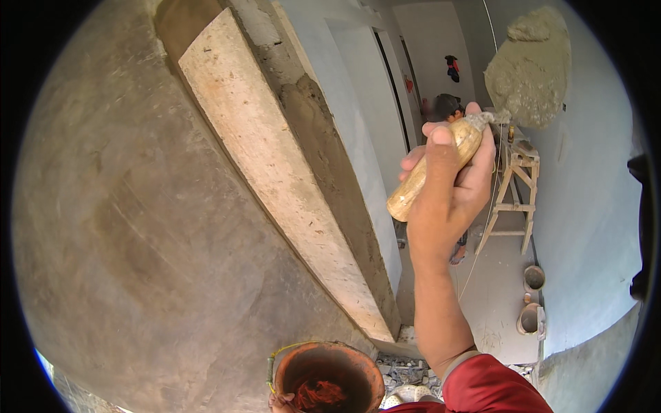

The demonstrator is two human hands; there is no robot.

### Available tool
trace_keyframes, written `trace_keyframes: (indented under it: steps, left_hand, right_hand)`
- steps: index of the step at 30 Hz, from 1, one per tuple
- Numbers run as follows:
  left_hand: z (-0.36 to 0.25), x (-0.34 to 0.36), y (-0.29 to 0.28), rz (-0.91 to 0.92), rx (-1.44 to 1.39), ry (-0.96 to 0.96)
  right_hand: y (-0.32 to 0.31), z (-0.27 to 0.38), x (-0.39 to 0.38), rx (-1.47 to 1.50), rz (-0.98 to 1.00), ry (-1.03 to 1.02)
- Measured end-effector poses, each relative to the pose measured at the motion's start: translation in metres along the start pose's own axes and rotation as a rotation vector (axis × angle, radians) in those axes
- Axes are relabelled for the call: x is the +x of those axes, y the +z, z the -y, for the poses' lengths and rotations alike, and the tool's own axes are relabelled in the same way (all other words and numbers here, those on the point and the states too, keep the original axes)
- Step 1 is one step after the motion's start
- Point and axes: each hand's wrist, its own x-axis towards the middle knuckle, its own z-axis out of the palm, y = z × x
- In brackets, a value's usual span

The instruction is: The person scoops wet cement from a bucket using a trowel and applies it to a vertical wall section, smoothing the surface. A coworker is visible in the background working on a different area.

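My right hand (451,172) is wrapped around the wooden handle (441,162) of a trowel, raised in front of me. A thick heap of wet grey mortar (530,69) sits at the far end of the tool and hides its blade. Low in the picture, my left hand (281,403) shows only in part, its fingers closed at the near left rim of an orange-brown bucket (375,382). A yellow-green cord handle runs along that side of the bucket. Reddish smears lie inside it.
A long pale board (275,172) leans along the edge of a grey plastered wall (138,206). Fresh mortar (337,165) lines the board's right side. Farther off are a person (447,107), a wooden trestle (513,186), two buckets (533,278) and a thin hanging string. Rubble lies below.
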Motion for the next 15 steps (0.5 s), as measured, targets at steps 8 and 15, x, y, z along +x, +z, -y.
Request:
trace_keyframes:
  steps: [8,15]
  left_hand:
    - [-0.041,-0.032,0.025,0.133,-0.255,-0.099]
    - [-0.034,-0.035,0.026,-0.074,-0.203,0.029]
  right_hand:
    - [-0.004,-0.047,-0.056,-0.302,0.718,0.346]
    - [-0.04,-0.055,-0.024,-0.157,0.521,0.534]
